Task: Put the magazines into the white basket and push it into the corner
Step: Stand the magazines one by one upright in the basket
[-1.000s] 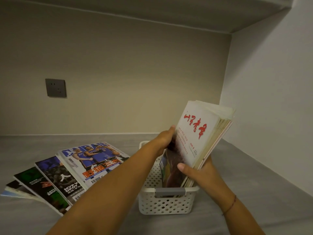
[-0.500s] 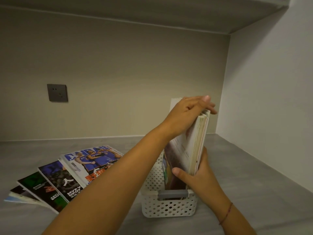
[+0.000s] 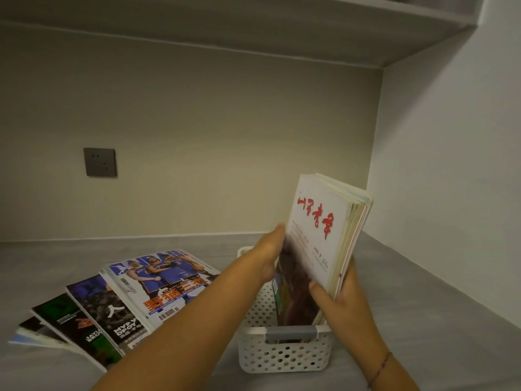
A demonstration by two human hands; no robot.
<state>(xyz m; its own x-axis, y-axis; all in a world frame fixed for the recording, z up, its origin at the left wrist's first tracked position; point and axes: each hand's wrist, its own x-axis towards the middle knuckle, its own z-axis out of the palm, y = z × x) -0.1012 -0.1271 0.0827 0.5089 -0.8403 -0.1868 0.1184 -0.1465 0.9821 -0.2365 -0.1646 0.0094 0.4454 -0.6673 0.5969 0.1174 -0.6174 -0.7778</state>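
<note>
A white perforated basket point(image 3: 284, 355) with a grey handle stands on the grey surface in front of me. A stack of magazines point(image 3: 324, 235), the front one white with red characters, stands upright in it and leans to the right. My right hand point(image 3: 342, 299) grips the stack's lower right edge, thumb on the cover. My left hand point(image 3: 269, 249) presses against the stack's left side. Several more magazines point(image 3: 158, 286) lie fanned out flat to the left of the basket, a basketball cover on top.
The back wall carries a dark socket plate point(image 3: 100, 162). The right wall point(image 3: 451, 193) meets the back wall in a corner behind the basket. A shelf point(image 3: 253, 21) runs overhead.
My left hand came down from the top of the stack to its left side. The stack tipped from edge-on to leaning right, so its white cover shows again.
</note>
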